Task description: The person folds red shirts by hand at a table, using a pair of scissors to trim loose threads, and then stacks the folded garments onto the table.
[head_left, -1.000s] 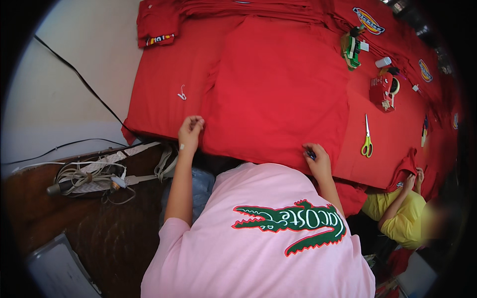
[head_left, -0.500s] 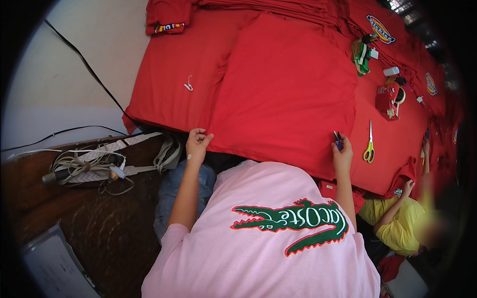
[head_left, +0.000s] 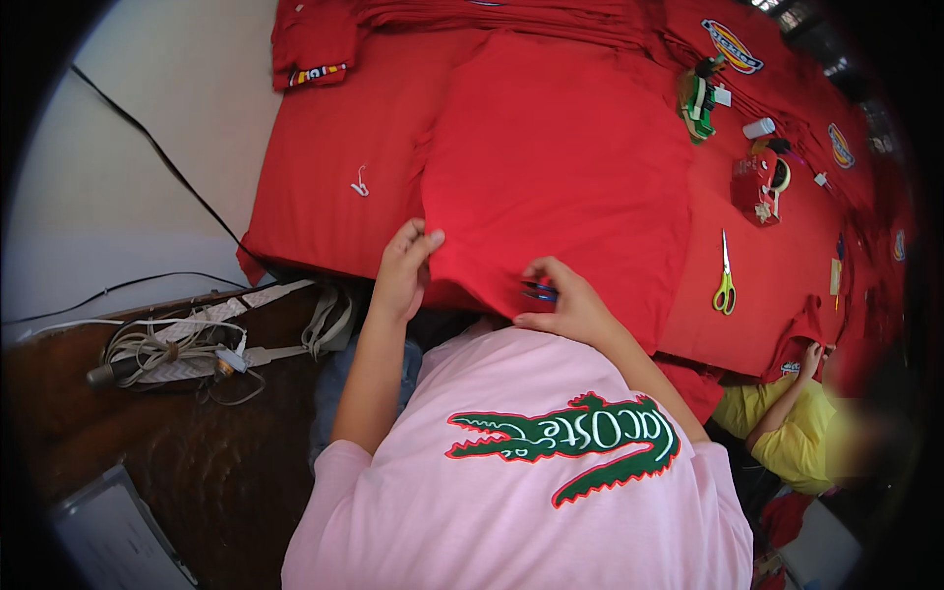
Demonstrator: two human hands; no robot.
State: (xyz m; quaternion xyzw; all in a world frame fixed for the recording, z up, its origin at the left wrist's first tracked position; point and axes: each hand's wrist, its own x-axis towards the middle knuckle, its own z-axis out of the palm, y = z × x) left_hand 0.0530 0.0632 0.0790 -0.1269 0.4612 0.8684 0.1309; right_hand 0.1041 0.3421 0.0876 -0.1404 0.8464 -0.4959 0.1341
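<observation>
A red shirt (head_left: pixel 560 147) lies spread flat before me, its near hem at the table edge. My left hand (head_left: pixel 402 270) pinches the left end of that hem between thumb and fingers, lifting it slightly. Close to the middle of the hem is my right hand (head_left: pixel 568 307), curled around small blue thread snips (head_left: pixel 539 291), whose blades are blurred and partly hidden by the fingers. Thumb and forefinger of this hand sit apart around the snips, near the raised cloth. Yellow-handled scissors (head_left: pixel 725 285) rest on red cloth to the right.
Farther right stand a green tape dispenser (head_left: pixel 698 106), a white cylinder (head_left: pixel 758 128) and a red box (head_left: pixel 757 187) with a tape roll. A white hook-shaped piece (head_left: pixel 360 182) lies left. Folded red shirts (head_left: pixel 315 44) are at the back. Cables (head_left: pixel 162 339) bundle at left; a yellow-sleeved person (head_left: pixel 795 442) works at right.
My right hand has moved left from the hem's right corner to its middle, carrying the snips. My left hand has risen slightly with the left corner, and the hem now buckles between them.
</observation>
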